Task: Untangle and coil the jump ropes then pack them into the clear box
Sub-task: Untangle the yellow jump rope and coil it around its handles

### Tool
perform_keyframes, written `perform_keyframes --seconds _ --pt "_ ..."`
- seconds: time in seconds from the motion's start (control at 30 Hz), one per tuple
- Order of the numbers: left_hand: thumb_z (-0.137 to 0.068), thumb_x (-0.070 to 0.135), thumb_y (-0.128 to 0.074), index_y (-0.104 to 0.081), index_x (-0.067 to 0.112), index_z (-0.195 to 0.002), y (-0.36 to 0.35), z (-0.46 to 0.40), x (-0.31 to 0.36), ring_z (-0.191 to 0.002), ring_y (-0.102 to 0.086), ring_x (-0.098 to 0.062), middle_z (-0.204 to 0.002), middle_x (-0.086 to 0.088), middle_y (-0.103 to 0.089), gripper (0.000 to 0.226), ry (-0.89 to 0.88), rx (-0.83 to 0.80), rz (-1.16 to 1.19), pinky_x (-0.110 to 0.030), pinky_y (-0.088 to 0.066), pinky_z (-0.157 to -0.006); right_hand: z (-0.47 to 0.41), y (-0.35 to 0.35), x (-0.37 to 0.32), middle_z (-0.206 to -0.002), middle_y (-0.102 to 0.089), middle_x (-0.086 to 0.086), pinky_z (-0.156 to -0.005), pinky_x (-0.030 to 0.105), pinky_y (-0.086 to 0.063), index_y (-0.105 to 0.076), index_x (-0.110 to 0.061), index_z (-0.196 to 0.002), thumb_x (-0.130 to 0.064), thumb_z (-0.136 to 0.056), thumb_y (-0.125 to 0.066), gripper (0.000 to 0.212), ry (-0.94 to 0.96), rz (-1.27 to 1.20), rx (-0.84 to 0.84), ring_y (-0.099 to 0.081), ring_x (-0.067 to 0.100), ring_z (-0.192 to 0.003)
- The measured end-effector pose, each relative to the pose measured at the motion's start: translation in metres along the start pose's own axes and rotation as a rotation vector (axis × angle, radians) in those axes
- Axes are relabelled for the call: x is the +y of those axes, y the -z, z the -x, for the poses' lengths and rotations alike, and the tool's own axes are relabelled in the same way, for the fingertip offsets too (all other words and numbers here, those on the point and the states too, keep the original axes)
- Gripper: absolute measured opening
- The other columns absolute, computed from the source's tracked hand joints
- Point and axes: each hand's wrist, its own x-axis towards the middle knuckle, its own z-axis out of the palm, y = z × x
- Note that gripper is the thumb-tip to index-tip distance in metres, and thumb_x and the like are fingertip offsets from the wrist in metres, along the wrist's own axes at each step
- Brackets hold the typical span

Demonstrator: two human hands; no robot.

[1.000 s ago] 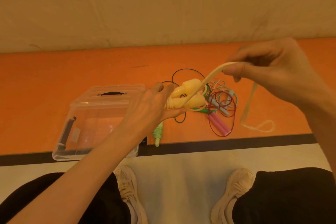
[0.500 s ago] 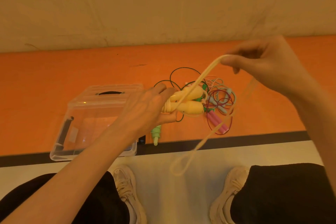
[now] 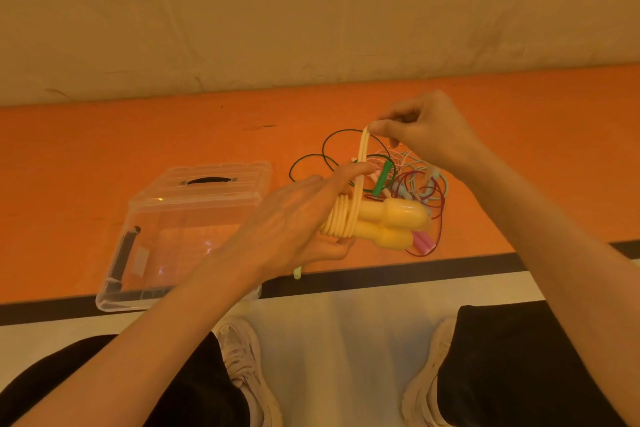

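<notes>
Left hand (image 3: pixel 294 218), centre of frame, found gripping the two yellow handles (image 3: pixel 391 222) side by side, fingers curled round them, several turns of yellow rope (image 3: pixel 341 220) already wound at the neck. Right hand (image 3: pixel 426 135), upper right of centre, found pinching the last loop of that rope between thumb and forefinger, remaining fingers curled in.

Compared with the frames a second and half a second earlier: long trailing loop gone from the floor and from mid-air; slack taken up into the coil; right hand drawn in closer to the handles. Judged as: wrap nearly complete, only the end loop left to secure.

Clear box (image 3: pixel 145 274), lower left of centre, seen open, with no rope visible inside. Remaining ropes (image 3: pixel 415 184) noted tangled on the orange floor (image 3: pixel 104 156), behind the handles.
</notes>
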Motion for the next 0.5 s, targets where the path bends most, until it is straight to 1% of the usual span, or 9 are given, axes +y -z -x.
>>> perform_keyframes --seconds 0.03,0.07,0.13,0.17,0.33,0.37,0.43,0.47,0.5 --pt "-0.077 0.041 -0.070 -0.028 0.032 -0.140 0.000 0.000 0.000 -0.087 -0.048 -0.006 -0.111 0.008 -0.060 0.076 -0.023 0.002 0.003 -0.019 -0.030 -0.066 0.000 0.000 0.000 -0.060 -0.063 0.002 -0.044 0.009 -0.033 -0.077 -0.013 -0.087 -0.029 -0.083 -0.073 0.017 -0.007 -0.001 -0.013 -0.046 -0.002 -0.044" --pt "-0.077 0.040 -0.069 -0.035 0.029 -0.138 0.000 0.000 0.000 -0.089 -0.048 -0.006 -0.112 0.008 -0.060 0.071 -0.050 0.015 0.007 -0.017 -0.029 -0.068 0.000 -0.001 0.001 -0.060 -0.064 0.002 -0.045 0.009 -0.034 -0.077 -0.013 -0.088 -0.029 -0.083 -0.073 0.017 -0.015 -0.001 -0.025 -0.047 -0.002 -0.045" --pt "-0.076 0.037 -0.071 -0.050 0.025 -0.129 0.000 0.000 -0.001 -0.093 -0.049 -0.006 -0.115 0.009 -0.060 0.059 -0.086 0.037 0.014 -0.015 -0.029 -0.072 0.000 -0.002 0.002 -0.061 -0.063 0.003 -0.046 0.010 -0.035 -0.077 -0.012 -0.088 -0.028 -0.082 -0.074 0.017 -0.033 -0.008 -0.042 -0.047 -0.002 -0.044" --pt "-0.076 0.037 -0.073 -0.053 0.024 -0.126 0.000 0.000 -0.002 -0.094 -0.050 -0.005 -0.116 0.010 -0.060 0.055 -0.090 0.041 0.019 -0.015 -0.031 -0.072 0.000 -0.002 0.002 -0.061 -0.063 0.003 -0.047 0.011 -0.035 -0.077 -0.012 -0.088 -0.028 -0.082 -0.074 0.017 -0.038 -0.017 -0.052 -0.046 -0.002 -0.045" --pt "-0.079 0.047 -0.070 -0.053 0.024 -0.122 0.000 0.001 -0.005 -0.097 -0.045 0.005 -0.115 0.011 -0.058 0.052 -0.093 0.099 0.065 -0.013 -0.033 -0.074 0.001 -0.002 0.004 -0.065 -0.064 0.008 -0.059 0.027 -0.039 -0.076 -0.017 -0.086 -0.032 -0.080 -0.075 0.016 -0.036 -0.064 -0.096 -0.050 0.009 -0.059" --pt "-0.080 0.048 -0.069 -0.053 0.026 -0.123 0.001 0.002 -0.007 -0.097 -0.044 0.008 -0.115 0.015 -0.055 0.051 -0.071 0.111 0.103 -0.015 -0.037 -0.078 0.002 0.001 0.006 -0.068 -0.064 0.011 -0.060 0.028 -0.039 -0.077 -0.017 -0.085 -0.034 -0.077 -0.077 0.019 -0.042 -0.084 -0.096 -0.050 0.012 -0.061" --pt "-0.080 0.053 -0.066 -0.051 0.031 -0.124 0.004 0.005 -0.012 -0.097 -0.047 0.008 -0.114 0.025 -0.049 0.051 -0.004 0.125 0.169 -0.032 -0.046 -0.085 0.002 0.008 0.010 -0.071 -0.063 0.014 -0.060 0.027 -0.037 -0.076 -0.015 -0.084 -0.036 -0.068 -0.082 0.027 -0.070 -0.123 -0.068 -0.048 0.014 -0.065" --pt "-0.080 0.054 -0.064 -0.051 0.030 -0.124 0.006 0.006 -0.015 -0.096 -0.049 0.007 -0.112 0.025 -0.049 0.051 0.026 0.136 0.210 -0.037 -0.048 -0.082 0.001 0.013 0.012 -0.073 -0.064 0.011 -0.061 0.025 -0.037 -0.075 -0.014 -0.084 -0.034 -0.066 -0.083 0.028 -0.084 -0.144 -0.059 -0.050 0.012 -0.066" --pt "-0.079 0.053 -0.065 -0.053 0.028 -0.123 0.008 0.007 -0.017 -0.095 -0.052 0.003 -0.110 0.024 -0.051 0.052 0.048 0.152 0.260 -0.036 -0.048 -0.079 0.001 0.019 0.014 -0.074 -0.067 0.005 -0.063 0.020 -0.039 -0.074 -0.015 -0.086 -0.030 -0.066 -0.082 0.027 -0.092 -0.168 -0.068 -0.053 0.008 -0.066"
